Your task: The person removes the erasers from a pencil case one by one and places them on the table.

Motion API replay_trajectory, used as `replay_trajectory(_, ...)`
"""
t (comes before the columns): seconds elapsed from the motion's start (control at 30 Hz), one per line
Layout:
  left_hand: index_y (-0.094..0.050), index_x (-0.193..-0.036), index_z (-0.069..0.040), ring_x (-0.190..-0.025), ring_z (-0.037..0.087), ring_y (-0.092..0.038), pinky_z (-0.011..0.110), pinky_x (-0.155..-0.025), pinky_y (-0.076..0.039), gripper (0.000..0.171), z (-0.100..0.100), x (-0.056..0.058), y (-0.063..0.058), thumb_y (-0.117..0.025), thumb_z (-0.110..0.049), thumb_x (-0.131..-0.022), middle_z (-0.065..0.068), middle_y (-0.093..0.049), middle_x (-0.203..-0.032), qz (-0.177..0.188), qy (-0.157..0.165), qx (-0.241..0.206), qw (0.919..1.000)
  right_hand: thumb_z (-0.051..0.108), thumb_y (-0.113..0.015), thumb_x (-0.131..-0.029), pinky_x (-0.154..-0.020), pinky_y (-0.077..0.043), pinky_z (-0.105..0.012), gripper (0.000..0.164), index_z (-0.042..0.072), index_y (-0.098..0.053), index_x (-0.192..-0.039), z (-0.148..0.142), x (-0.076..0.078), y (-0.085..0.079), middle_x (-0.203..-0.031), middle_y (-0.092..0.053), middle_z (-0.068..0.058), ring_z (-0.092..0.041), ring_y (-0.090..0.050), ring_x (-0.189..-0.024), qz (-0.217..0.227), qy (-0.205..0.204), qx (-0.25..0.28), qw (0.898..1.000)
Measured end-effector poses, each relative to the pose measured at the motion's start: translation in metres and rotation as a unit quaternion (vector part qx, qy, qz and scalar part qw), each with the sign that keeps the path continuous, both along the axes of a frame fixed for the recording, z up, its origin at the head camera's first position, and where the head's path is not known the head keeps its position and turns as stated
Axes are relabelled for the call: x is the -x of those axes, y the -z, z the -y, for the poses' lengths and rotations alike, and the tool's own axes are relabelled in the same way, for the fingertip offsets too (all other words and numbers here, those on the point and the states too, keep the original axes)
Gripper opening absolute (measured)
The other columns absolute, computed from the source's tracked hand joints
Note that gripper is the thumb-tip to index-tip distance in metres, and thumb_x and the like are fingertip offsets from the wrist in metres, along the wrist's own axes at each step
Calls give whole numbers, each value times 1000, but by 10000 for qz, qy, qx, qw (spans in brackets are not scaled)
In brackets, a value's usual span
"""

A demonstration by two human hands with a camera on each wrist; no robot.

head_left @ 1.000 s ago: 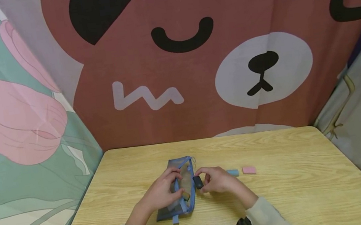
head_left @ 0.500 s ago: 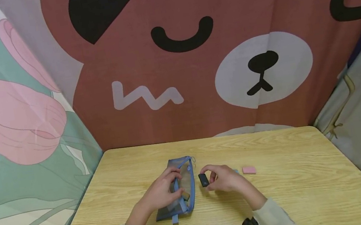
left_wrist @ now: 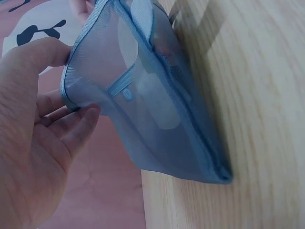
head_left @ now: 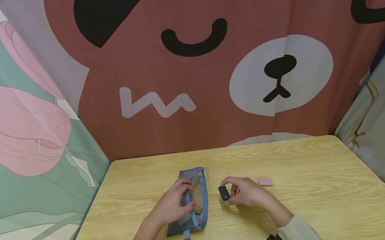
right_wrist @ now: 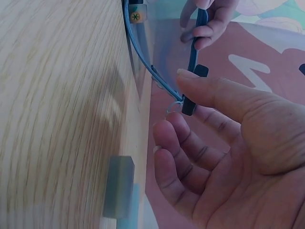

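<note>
A blue mesh zip pouch lies on the table with its mouth held wide. My left hand grips one edge of that mouth, the thumb and fingers curled over the rim in the left wrist view. Through the mesh a pale oblong shape shows. Near the pouch's lower end sits a small tan piece. Right of the pouch, my right hand pinches a small black rectangular block between thumb and forefinger. The right wrist view shows this dark block edge-on, its other fingers loosely curled.
A pink block lies on the wooden table beyond the right hand. In the right wrist view a greyish-green block stands close to a pale blue piece. Printed curtains rise behind the table.
My right hand has drawn back rightward from the pouch's mouth with the black block still pinched. It now covers the blue piece seen earlier. The left hand and pouch stay put.
</note>
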State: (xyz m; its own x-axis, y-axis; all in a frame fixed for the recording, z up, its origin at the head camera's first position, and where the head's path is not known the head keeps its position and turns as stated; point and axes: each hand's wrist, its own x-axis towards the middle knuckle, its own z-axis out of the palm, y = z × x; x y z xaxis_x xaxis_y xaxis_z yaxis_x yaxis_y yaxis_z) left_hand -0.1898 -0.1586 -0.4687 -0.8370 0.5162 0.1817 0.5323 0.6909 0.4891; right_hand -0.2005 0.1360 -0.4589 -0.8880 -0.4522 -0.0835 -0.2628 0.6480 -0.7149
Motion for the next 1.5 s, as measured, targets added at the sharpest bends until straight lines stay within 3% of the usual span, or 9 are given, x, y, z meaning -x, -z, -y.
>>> replay_trajectory(0.77,-64,-121,-7,-120,19,-58,42,-96,-51,34,0,0,0,-71,-28,-94,7,-50,-143,-20,-12,-15,10000,13,-84,-82,-62,-45,-29,49,16,-64,-126,-34,-6,-1,-86,-59,-1,-17,-55,-73,9,136,71,9999)
replay_trajectory(1.03,-64,-122,-8,-121,19,-57,42,-97,-51,34,1,0,1,-71,-28,-95,6,-50,-143,-19,-6,-4,10000,14,-85,-81,-64,-44,-33,49,18,-65,-125,-40,-7,-2,-85,-59,-1,-18,-54,-74,135,476,-88,9987)
replay_trajectory(1.5,-65,-121,-7,-122,21,-57,43,-98,-50,34,1,-1,-1,-71,-27,-95,7,-50,-143,28,-45,19,10000,14,-84,-82,-66,-44,-34,49,16,-63,-127,-62,-7,0,-86,-59,-3,-19,-53,-74,267,370,-38,9990)
